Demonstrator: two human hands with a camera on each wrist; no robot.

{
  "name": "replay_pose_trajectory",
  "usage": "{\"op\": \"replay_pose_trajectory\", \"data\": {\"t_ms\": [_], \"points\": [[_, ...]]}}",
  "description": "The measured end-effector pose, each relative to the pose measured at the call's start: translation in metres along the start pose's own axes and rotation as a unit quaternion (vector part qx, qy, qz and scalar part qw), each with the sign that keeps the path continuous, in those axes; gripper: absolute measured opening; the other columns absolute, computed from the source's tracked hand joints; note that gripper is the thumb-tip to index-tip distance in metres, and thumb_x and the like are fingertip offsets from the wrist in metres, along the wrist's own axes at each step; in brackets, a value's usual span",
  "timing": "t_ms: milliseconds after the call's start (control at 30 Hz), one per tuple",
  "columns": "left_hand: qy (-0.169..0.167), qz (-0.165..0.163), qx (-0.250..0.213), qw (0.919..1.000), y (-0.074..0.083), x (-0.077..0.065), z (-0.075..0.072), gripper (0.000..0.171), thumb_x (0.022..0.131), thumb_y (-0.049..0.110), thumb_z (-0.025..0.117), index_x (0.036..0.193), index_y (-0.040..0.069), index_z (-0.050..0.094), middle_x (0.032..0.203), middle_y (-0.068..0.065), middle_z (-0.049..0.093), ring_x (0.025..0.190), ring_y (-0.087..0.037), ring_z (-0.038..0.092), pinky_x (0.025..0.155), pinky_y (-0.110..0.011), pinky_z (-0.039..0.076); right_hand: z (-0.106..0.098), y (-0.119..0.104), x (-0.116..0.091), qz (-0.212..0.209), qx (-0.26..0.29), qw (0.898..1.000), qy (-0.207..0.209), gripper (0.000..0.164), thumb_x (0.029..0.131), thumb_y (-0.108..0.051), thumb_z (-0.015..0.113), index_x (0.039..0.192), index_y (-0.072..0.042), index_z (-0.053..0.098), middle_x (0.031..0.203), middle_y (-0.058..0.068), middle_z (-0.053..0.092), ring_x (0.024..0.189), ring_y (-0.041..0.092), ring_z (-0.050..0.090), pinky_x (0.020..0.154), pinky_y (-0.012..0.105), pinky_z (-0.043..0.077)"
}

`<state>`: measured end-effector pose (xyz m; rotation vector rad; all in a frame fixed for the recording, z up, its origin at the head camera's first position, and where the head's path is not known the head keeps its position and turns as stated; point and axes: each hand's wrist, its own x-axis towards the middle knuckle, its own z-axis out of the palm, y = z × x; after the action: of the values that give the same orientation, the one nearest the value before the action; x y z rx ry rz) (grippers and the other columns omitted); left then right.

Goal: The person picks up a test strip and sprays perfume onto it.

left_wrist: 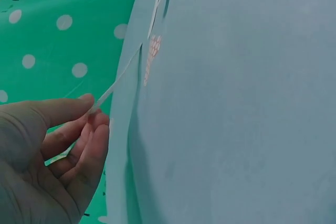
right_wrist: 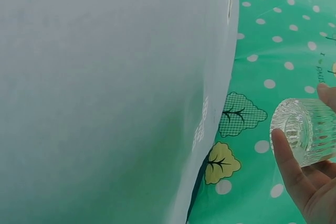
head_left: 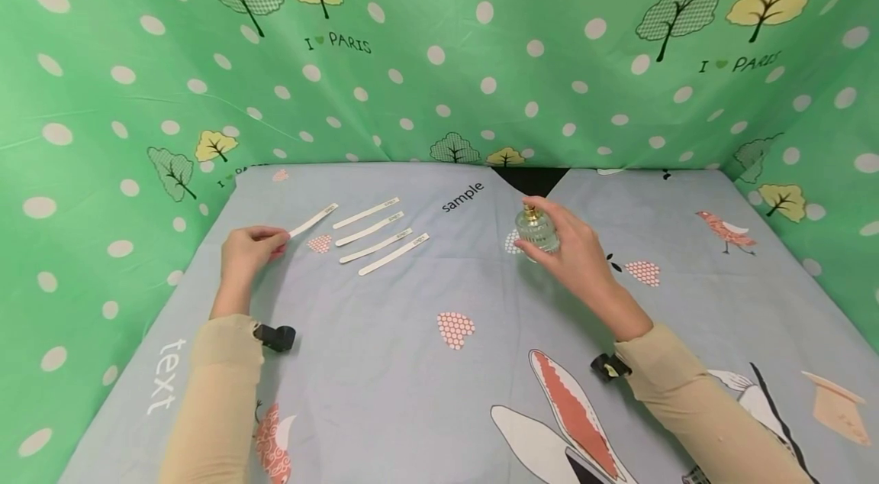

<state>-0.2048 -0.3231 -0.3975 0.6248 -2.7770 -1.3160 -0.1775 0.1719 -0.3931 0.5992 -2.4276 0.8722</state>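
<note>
At the left of the head view, my left hand [head_left: 251, 251] pinches one end of a white perfume test strip [head_left: 313, 220] between thumb and fingertips. The left wrist view shows the same strip [left_wrist: 116, 83] pointing away from the fingers. My right hand [head_left: 573, 247] grips a clear glass perfume bottle [head_left: 538, 230] with a gold neck, tilted above the cloth. In the right wrist view the ribbed glass base of the bottle [right_wrist: 302, 132] faces the camera. Between the hands, several more test strips [head_left: 393, 254] lie roughly parallel, bearing small dark print at their far ends.
A grey-blue printed cloth [head_left: 384, 362] covers the table. Green polka-dot fabric [head_left: 412, 87] hangs behind it and at both sides. Black wrist cameras [head_left: 276, 337] sit on both forearms.
</note>
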Motion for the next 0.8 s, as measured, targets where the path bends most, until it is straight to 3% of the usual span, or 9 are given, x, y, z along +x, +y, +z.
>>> {"op": "replay_pose_trajectory", "data": {"t_ms": [133, 267, 467, 800], "points": [[0.007, -0.007, 0.000, 1.0000, -0.0026, -0.0005, -0.0010, 0.039, 0.095, 0.022, 0.066, 0.126, -0.002, 0.066, 0.104, -0.012, 0.074, 0.064, 0.009, 0.063, 0.070, -0.016, 0.059, -0.0006, -0.0005, 0.0004, 0.003, 0.006, 1.000, -0.001, 0.067, 0.080, -0.017, 0.084, 0.139, -0.018, 0.052, 0.132, 0.011, 0.064, 0.114, 0.031, 0.065, 0.090, 0.051, 0.057], [0.011, -0.012, 0.003, 0.9999, -0.0047, -0.0016, -0.0028, 0.042, 0.096, 0.021, 0.064, 0.131, -0.001, 0.062, 0.130, -0.024, 0.064, 0.065, 0.011, 0.060, 0.071, -0.014, 0.058, -0.0015, -0.0013, 0.0009, 0.005, 0.013, 1.000, 0.001, 0.067, 0.080, -0.016, 0.084, 0.139, -0.018, 0.052, 0.132, 0.011, 0.065, 0.108, 0.029, 0.066, 0.083, 0.048, 0.057], [0.014, -0.011, 0.015, 0.9997, -0.0072, -0.0020, -0.0049, 0.044, 0.096, 0.021, 0.063, 0.135, 0.000, 0.060, 0.134, -0.023, 0.062, 0.066, 0.012, 0.057, 0.069, -0.011, 0.056, -0.0036, -0.0035, 0.0018, 0.001, 0.021, 1.000, 0.010, 0.067, 0.080, -0.016, 0.085, 0.139, -0.018, 0.053, 0.128, 0.011, 0.066, 0.095, 0.027, 0.065, 0.073, 0.042, 0.055], [0.016, 0.011, 0.002, 0.9998, -0.0011, -0.0038, -0.0024, 0.044, 0.095, 0.018, 0.065, 0.134, -0.001, 0.060, 0.137, -0.023, 0.060, 0.068, 0.012, 0.054, 0.069, -0.008, 0.055, -0.0048, -0.0062, 0.0036, -0.009, 0.034, 0.999, 0.023, 0.068, 0.078, -0.015, 0.086, 0.138, -0.017, 0.053, 0.123, 0.012, 0.067, 0.095, 0.026, 0.066, 0.071, 0.041, 0.057]]}}
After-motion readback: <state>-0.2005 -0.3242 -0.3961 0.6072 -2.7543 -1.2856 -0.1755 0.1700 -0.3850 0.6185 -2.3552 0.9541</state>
